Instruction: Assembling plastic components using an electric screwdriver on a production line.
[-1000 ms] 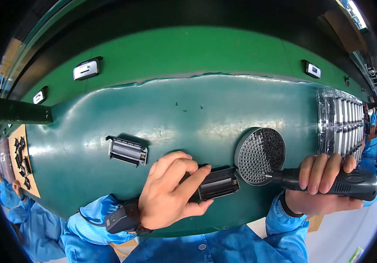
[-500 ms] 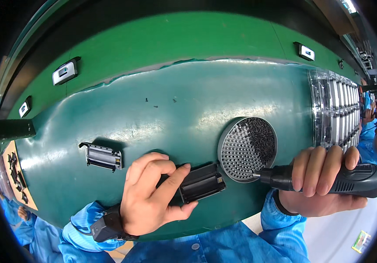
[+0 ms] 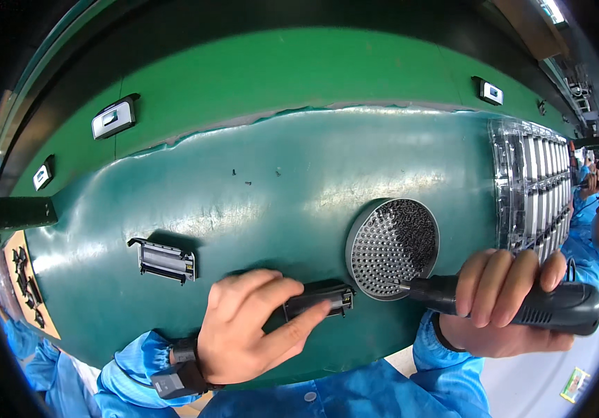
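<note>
My left hand (image 3: 252, 333) grips a black plastic housing (image 3: 319, 299) low in the middle, with the thumb across its front and the fingers at its back left. The hand hides part of it. In my right hand (image 3: 498, 306) is a black electric screwdriver (image 3: 557, 308). Its bit points left, with the tip over the lower right part of a round perforated screw tray (image 3: 376, 261). Dark small screws (image 3: 414, 233) are heaped on the tray's right side, while rows of holes show on the left. A similar housing (image 3: 165, 260) with a silvery inside lies left of my left hand.
Some loose screws (image 3: 248, 182) lie on the green mat (image 3: 299, 230) farther back. Clear trays of white-and-black parts (image 3: 532, 181) stand at the right. White-and-black units (image 3: 113, 118) rest on the far green strip. Black parts lie on a tan board (image 3: 49, 317) at left.
The housing under my left hand has tipped, and my thumb has come over its front. My right hand and the screwdriver have shifted slightly, the bit staying at the tray.
</note>
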A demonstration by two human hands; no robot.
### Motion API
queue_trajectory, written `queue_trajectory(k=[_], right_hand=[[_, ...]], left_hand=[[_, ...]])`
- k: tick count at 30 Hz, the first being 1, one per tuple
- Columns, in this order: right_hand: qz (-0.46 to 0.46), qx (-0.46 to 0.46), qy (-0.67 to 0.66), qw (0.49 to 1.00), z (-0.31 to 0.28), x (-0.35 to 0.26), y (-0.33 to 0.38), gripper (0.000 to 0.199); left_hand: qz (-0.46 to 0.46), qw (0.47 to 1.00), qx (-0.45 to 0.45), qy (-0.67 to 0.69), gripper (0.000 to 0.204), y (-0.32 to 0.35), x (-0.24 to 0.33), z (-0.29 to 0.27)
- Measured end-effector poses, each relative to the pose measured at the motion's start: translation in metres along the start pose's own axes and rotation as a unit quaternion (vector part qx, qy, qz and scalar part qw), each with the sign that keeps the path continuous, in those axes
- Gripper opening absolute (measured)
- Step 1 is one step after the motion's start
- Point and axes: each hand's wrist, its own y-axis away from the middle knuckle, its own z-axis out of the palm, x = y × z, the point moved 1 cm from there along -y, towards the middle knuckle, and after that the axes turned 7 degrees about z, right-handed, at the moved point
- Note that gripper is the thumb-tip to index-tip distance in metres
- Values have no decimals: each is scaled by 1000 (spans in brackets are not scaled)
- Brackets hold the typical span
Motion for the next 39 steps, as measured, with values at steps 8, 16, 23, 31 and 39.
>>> queue_trajectory(k=[8,16,23,31,39], right_hand=[[-113,-70,97,986,21,25,12,57],[-105,-96,73,987,22,39,15,62],[-95,-102,53,989,32,35,17,62],[-59,-139,55,987,53,34,18,73],[-95,-67,73,990,95,22,55,74]], left_hand=[[13,1000,21,-1,60,5,-9,-3],[-32,999,20,22,76,11,-8,-10],[-44,998,22,40,68,14,-6,-17],[-63,996,33,46,58,24,-2,-29],[-76,987,65,123,53,61,-18,-52]])
